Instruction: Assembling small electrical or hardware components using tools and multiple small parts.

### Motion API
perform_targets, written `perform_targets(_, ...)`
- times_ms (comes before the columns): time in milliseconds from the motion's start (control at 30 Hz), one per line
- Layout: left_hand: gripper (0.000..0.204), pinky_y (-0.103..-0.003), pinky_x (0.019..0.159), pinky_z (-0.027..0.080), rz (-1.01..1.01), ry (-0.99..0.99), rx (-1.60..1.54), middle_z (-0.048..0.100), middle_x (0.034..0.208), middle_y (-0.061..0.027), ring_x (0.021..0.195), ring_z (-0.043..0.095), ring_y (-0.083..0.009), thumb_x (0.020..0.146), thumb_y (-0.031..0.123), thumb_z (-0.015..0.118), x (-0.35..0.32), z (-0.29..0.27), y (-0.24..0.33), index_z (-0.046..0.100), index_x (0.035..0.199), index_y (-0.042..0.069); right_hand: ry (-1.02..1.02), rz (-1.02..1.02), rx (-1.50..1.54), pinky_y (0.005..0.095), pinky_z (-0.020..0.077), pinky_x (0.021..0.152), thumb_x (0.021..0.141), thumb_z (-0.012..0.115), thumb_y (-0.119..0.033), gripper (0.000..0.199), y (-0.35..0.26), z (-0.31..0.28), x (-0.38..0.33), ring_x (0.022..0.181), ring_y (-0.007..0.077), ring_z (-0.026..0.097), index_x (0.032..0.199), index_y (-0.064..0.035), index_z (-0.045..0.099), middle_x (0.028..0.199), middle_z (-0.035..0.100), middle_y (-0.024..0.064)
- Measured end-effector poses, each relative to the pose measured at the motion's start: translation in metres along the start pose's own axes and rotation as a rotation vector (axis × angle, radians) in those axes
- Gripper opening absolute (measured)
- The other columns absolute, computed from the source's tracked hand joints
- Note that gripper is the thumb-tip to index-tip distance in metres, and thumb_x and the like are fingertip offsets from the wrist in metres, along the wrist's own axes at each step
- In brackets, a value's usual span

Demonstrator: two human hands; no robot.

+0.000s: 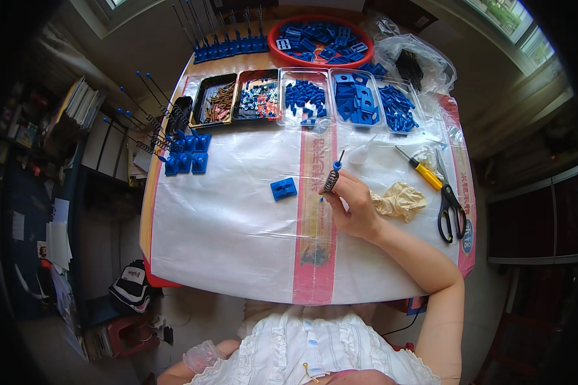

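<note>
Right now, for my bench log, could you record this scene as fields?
Right hand: holds a dark coiled metal spring, with a blue plastic fitting at its upper end
Left hand: not visible
Lying to the left: small blue rectangular plastic piece
Lying to the right: crumpled cream-coloured bundle, yellow-handled screwdriver, black-handled scissors
Far side: round red plastic basin holding blue plastic parts

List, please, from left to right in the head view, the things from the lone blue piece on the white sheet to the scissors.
Blue piece, right hand holding a dark coiled spring, crumpled cream material, black-handled scissors.
</note>
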State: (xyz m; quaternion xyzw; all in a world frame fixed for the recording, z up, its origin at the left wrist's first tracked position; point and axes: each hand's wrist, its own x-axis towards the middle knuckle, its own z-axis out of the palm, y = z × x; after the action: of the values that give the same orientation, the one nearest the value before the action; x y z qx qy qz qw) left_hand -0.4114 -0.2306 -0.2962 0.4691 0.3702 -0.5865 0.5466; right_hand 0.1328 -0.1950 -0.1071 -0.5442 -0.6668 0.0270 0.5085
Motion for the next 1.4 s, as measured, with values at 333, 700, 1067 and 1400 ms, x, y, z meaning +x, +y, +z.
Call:
perform_targets(333, 0.042, -0.042, 0.063, 0.058, 0.452, 0.483, 0.432, 0.075, 0.083, -0.0189, 0.060, 0.074, -0.0274, 0.092, 0.029, 0.075, -0.221, -0.069, 0.154, 0.064, 0.116, -0.004, -0.008, 0.049, 0.006, 0.0449, 0.0460, 0.066, 0.081, 0.067, 0.014, 0.018, -0.002, -0.002, -0.002, 0.075, 0.0350, 0.058, 0.091, 0.0020, 0.059, 0.081, 0.057, 0.0155)
perform_targets(700, 0.034, -0.036, 0.066, 0.059, 0.466, 0.416, 0.244, 0.075, 0.078, -0.0162, 0.064, 0.076, -0.0247, 0.097, 0.027, 0.065, -0.236, -0.061, 0.157, 0.067, 0.117, -0.001, -0.002, 0.039, 0.014, 0.0448, 0.0455, 0.065, 0.081, 0.067, 0.014, 0.019, -0.002, -0.002, -0.001, 0.075, 0.0348, 0.058, 0.090, 0.0014, 0.057, 0.080, 0.057, 0.0152)
perform_targets(1067, 0.028, -0.037, 0.065, 0.061, -0.111, 0.069, -0.380, 0.075, 0.088, -0.0143, 0.068, 0.077, -0.0230, 0.097, 0.024, 0.063, 0.046, -0.011, -0.069, 0.073, 0.104, -0.001, -0.003, 0.002, -0.008, 0.0448, 0.0457, 0.065, 0.080, 0.067, 0.014, 0.020, 0.001, -0.001, -0.001, 0.075, 0.0350, 0.058, 0.090, 0.0010, 0.057, 0.080, 0.057, 0.0152)
perform_targets(1400, 0.034, -0.037, 0.063, 0.062, -0.140, 0.167, -0.441, 0.075, 0.078, -0.0146, 0.065, 0.077, -0.0241, 0.098, 0.028, 0.064, 0.040, 0.034, -0.056, 0.073, 0.095, -0.005, -0.003, -0.010, 0.007, 0.0441, 0.0463, 0.066, 0.080, 0.067, 0.014, 0.020, 0.000, 0.000, 0.001, 0.075, 0.0349, 0.058, 0.091, 0.0007, 0.058, 0.081, 0.059, 0.0152)
